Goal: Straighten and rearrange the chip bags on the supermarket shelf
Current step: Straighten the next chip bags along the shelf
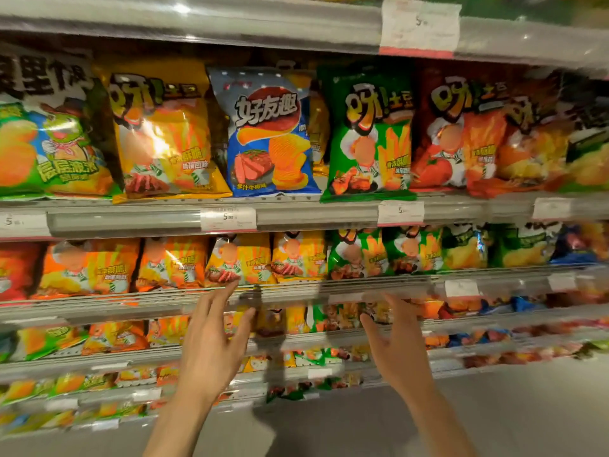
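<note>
Several stocked shelves [296, 222], grey floor [510, 407]

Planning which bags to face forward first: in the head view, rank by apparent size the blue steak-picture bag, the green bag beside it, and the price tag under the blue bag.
1. green bag
2. blue bag, slightly smaller
3. price tag

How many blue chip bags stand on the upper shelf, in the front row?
1: the blue chip bag stands between a yellow bag and a green bag. Others may hide behind.

Lowest shelves' bags [99, 384] (all blurred), unreadable
</note>
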